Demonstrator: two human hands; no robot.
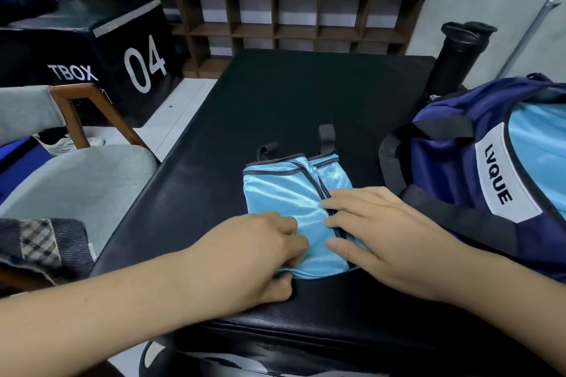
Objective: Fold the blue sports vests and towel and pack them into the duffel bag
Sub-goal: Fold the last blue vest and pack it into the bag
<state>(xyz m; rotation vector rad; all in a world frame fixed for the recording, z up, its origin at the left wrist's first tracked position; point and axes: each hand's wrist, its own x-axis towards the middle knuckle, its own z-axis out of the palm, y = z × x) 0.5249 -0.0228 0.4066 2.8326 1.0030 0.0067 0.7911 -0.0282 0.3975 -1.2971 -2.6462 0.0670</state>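
1. The blue vest [284, 202] is laid on the black padded surface [306, 95], just beside the duffel bag [444, 168], so that only a short way must be covered when it is packed
2. It is already folded into a narrow bundle, the sides turned inward and meeting along the dark trim; two dark straps stick out at the far end
3. The near left corner of the hem is pinched by the left hand [260, 251], its fingers [291, 263] curled round the edge of the cloth, probably so that this end can be lifted and turned over towards the straps
4. The right hand [376, 232] is laid flat on the right half of the vest, the fingers nearly straight and nothing gripped; the shiny fabric is pressed down in this way, it seems, so that the fold does not spring open
5. Light blue is seen on top of the bag, but whether this is a packed vest or part of the bag cannot be told
6. No towel can be made out
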